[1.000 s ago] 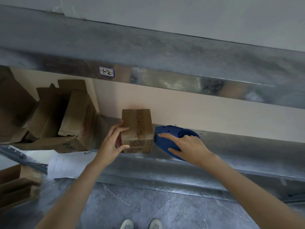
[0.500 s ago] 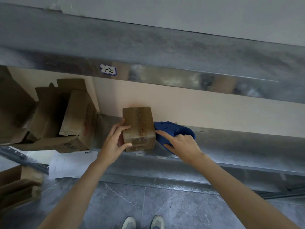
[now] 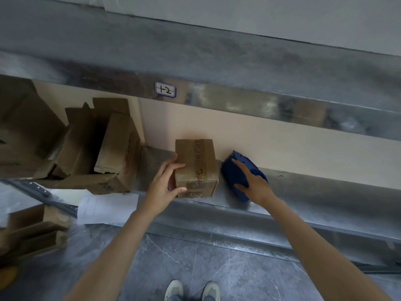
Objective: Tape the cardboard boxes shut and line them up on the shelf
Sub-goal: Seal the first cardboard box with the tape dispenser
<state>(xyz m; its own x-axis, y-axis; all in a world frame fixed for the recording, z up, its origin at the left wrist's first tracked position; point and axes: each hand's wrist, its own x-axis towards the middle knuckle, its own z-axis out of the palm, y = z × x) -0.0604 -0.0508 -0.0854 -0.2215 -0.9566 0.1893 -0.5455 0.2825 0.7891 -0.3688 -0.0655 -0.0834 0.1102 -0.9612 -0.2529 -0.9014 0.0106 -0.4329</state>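
- I see the small cardboard box (image 3: 196,168) standing on the metal shelf (image 3: 303,192), back against the wall, clear tape over its front edge;
- the left hand (image 3: 165,187) clasps the box's left side; fingers on top, thumb on the front face;
- the right hand (image 3: 253,183) grasps the blue tape dispenser (image 3: 235,177), which sits on the shelf just beside the box's right side;
- 1 heap of open cartons (image 3: 112,148) lies further left on the shelf.
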